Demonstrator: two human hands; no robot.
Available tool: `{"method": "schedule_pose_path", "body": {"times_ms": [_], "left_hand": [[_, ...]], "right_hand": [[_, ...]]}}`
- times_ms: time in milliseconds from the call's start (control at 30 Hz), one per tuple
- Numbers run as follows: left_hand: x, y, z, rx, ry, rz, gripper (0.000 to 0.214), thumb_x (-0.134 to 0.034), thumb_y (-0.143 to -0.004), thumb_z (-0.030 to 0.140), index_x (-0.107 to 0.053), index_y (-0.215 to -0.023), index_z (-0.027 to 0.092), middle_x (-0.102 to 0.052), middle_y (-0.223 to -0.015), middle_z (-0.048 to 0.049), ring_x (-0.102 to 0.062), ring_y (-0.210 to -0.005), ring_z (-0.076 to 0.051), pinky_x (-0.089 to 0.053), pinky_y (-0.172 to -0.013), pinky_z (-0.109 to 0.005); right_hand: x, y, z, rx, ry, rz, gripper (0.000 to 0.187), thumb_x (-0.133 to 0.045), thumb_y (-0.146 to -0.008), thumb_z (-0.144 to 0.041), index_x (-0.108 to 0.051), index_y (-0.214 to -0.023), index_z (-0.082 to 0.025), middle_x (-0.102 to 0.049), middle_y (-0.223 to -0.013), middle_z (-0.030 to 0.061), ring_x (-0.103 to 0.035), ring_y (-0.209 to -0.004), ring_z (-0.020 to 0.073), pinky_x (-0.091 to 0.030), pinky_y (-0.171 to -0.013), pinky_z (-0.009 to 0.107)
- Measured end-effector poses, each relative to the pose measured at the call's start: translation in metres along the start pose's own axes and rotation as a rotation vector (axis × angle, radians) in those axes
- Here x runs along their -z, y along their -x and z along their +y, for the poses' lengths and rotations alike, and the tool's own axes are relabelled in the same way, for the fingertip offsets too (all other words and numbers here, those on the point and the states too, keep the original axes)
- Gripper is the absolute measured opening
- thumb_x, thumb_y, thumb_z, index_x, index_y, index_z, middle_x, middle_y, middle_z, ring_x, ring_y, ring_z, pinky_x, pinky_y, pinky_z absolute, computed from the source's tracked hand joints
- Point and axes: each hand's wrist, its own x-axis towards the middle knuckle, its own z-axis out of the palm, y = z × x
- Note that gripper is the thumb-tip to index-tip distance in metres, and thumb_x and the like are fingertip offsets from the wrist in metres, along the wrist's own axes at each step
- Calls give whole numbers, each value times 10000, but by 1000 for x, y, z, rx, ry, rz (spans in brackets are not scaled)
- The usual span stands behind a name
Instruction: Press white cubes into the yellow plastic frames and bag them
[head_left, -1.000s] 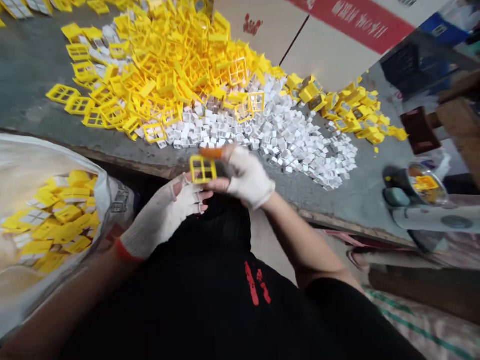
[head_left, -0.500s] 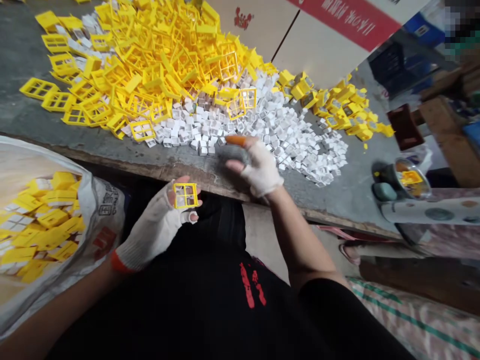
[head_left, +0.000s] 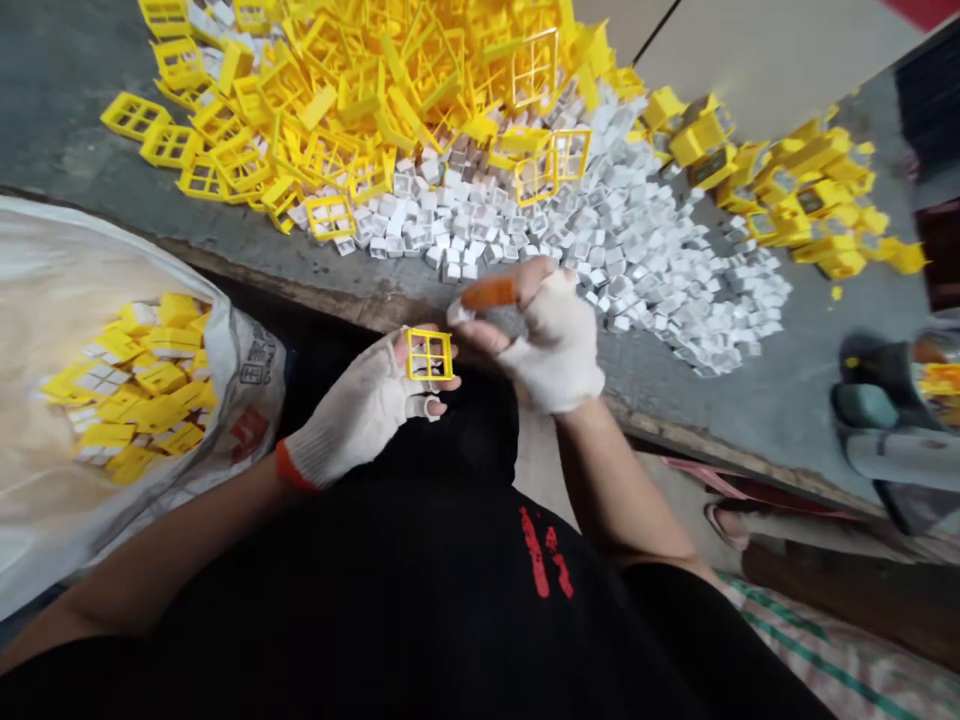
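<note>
My left hand [head_left: 367, 400], in a white fingerless glove with an orange cuff, is closed on a small yellow plastic frame [head_left: 430, 356] split into several square openings. Just to its right, my right hand [head_left: 551, 335] pinches a small white plastic block [head_left: 455, 313] between thumb and index finger. An orange cover wraps that index finger. The block is blurred and close to the frame, apart from it. Beyond my hands, a heap of loose white blocks [head_left: 480, 215] lies on the table, with a large pile of yellow frames [head_left: 360, 100] behind it.
An open white sack [head_left: 247, 370] at the left holds yellow-and-white pieces [head_left: 150, 390]. More yellow pieces [head_left: 817, 190] lie at the right of the grey table [head_left: 810, 420]. A large carton [head_left: 780, 60] stands at the back. Someone's foot [head_left: 731, 525] shows below the table edge.
My right hand has come back from the white heap toward my left hand, now with a white block in its fingers. The left hand still holds the yellow frame. The view has shifted.
</note>
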Motion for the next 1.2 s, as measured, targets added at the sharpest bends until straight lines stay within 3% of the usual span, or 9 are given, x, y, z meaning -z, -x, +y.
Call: {"method": "schedule_pose_path", "body": {"times_ms": [133,233,300,433,567,667,800,967,1200], "left_hand": [[-1,3,1,45,1,-68,364,-909,-897,418,-763,-1173,231,-764,-1096,-66,-734,-918,-225,-627,-677,-302],[4,6,0,77,3,-55,346,-913,-898,396,-774,-1170,232,-774,-1069,-63,-733,-889,-211,-615,-654,-279],[10,8,-2,88,7,-10,306,-887,-920,402,-788,-1158,237,-792,-1065,-65,-748,-872,-217,-606,-638,-277],[17,8,-3,13,-10,35,325,-849,-944,478,-797,-1113,205,-812,-1120,-103,-767,-865,-240,-614,-631,-303],[15,5,-2,8,-9,75,287,-824,-965,434,-773,-1104,189,-803,-1086,-103,-768,-857,-235,-610,-611,-298],[14,4,-1,-9,5,77,301,-849,-944,435,-759,-1095,190,-801,-1096,-96,-772,-856,-237,-612,-608,-301],[14,5,-1,-15,17,84,358,-889,-906,430,-746,-1115,177,-803,-1125,-105,-780,-865,-245,-620,-633,-313],[8,5,-5,-14,37,4,400,-916,-890,454,-774,-1154,189,-802,-1122,-96,-782,-886,-241,-631,-657,-305],[4,14,-9,-51,13,-20,432,-1032,-751,369,-825,-1109,245,-804,-1095,-48,-769,-991,-233,-675,-702,-301]], "right_hand": [[-17,23,-35,49,-91,-129,381,-650,-1067,-635,-855,-1023,-317,-846,-1176,63,-697,-1112,338,-467,-1068,571],[-24,29,-36,52,-103,-229,350,-639,-1082,-605,-867,-1101,-340,-833,-1290,47,-701,-1138,314,-473,-1090,550],[-20,27,-23,67,-114,-224,338,-635,-1084,-596,-853,-1210,-370,-804,-1373,33,-702,-1193,313,-499,-1092,545],[-6,3,30,-87,93,39,301,-584,-1099,-423,-817,-1279,-364,-782,-1405,44,-647,-1308,352,-501,-1125,610],[-14,-37,80,-73,373,-32,331,-510,-1118,-375,-815,-1194,-271,-814,-1330,73,-598,-1313,306,-455,-1111,548],[-23,-48,89,-22,462,-91,333,-476,-1132,-321,-799,-1159,-244,-821,-1261,82,-609,-1289,301,-429,-1114,556],[-18,-26,62,-76,495,-39,167,-646,-1066,-336,-789,-1086,-250,-796,-1214,114,-626,-1234,365,-445,-1068,610],[-11,23,8,114,219,52,372,-624,-1092,-574,-789,-1201,-259,-752,-1104,105,-657,-1073,325,-505,-960,531],[-39,48,-24,152,174,136,429,-622,-1099,-614,-798,-959,-249,-756,-905,51,-650,-899,249,-458,-881,434]]}}
